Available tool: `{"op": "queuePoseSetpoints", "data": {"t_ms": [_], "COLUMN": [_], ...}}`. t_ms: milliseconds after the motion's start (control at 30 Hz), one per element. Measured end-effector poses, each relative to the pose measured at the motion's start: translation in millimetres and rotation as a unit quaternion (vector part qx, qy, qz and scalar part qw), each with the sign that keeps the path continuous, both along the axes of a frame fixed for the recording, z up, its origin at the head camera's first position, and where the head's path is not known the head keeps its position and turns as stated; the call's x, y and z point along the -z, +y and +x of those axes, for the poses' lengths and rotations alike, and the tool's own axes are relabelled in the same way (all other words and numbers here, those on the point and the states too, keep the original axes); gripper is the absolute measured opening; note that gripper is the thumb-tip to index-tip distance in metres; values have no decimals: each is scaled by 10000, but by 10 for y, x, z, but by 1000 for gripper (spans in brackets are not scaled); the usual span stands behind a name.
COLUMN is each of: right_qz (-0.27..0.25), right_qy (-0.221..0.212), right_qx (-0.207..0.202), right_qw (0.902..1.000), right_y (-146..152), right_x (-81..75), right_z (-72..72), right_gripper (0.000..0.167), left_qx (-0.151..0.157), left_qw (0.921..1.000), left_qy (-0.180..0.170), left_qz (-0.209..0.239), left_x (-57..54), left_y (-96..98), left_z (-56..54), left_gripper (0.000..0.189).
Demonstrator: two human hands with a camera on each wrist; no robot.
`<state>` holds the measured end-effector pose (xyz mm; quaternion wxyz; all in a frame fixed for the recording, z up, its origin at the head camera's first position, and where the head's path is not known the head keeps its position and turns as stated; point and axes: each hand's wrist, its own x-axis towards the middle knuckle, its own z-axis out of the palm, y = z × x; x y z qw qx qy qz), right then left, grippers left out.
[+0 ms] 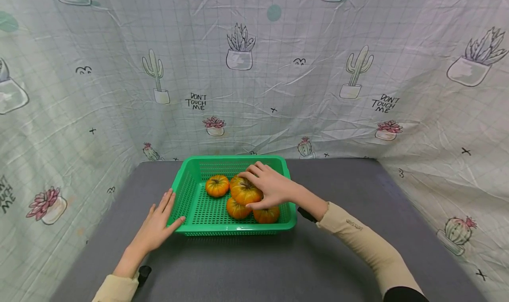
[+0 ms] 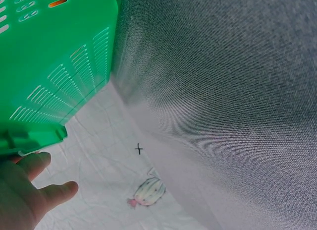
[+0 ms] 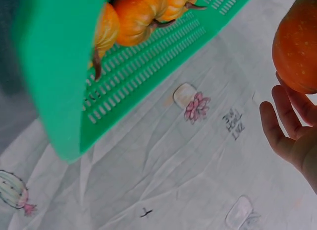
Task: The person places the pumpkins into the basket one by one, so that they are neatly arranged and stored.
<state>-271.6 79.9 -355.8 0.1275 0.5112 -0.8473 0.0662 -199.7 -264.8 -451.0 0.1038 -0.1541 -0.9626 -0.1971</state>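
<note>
A green plastic basket (image 1: 234, 227) with slotted walls holds three small orange pumpkins: one at the back left (image 1: 217, 185), one near the front middle (image 1: 237, 210) and one at the front right (image 1: 267, 215). My right hand (image 1: 274, 188) grips a larger orange pumpkin (image 1: 244, 189) from its right side, fingers over the far side and thumb on the near side. In the right wrist view this pumpkin (image 3: 297, 46) hangs apart from the others, above the basket. My left hand (image 1: 157, 226) rests with straight fingers against the basket's left rim, thumb near the front left corner.
The basket stands on a dark grey table (image 1: 238, 266), close to its back edge. A pale cloth (image 1: 270, 85) printed with potted cacti hangs behind and along both sides. Dark wrist straps (image 1: 144, 273) are on both forearms.
</note>
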Motion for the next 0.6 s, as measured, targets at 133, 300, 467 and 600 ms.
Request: {"op": "queuePoseSetpoints", "data": {"t_ms": [133, 300, 467, 600], "right_qz": [253, 582, 843, 976], "right_qy": [20, -38, -31, -42], "right_qx": [-28, -38, 65, 91], "right_qw": [9997, 9983, 9964, 9952], "right_y": [-111, -245, -357, -448], "right_x": [-7, 12, 61, 108], "right_z": [-18, -67, -127, -178], "right_gripper": [70, 74, 75, 74], "left_qx": [0, 11, -2, -9], "left_qw": [10000, 10000, 10000, 10000], "left_qy": [-12, -36, -43, -41], "left_qz": [-12, -39, -42, -43], "left_x": [0, -2, -4, -3], "left_y": [1, 3, 8, 3], "left_z": [-1, -8, -13, -4], "left_gripper": [78, 77, 77, 78]}}
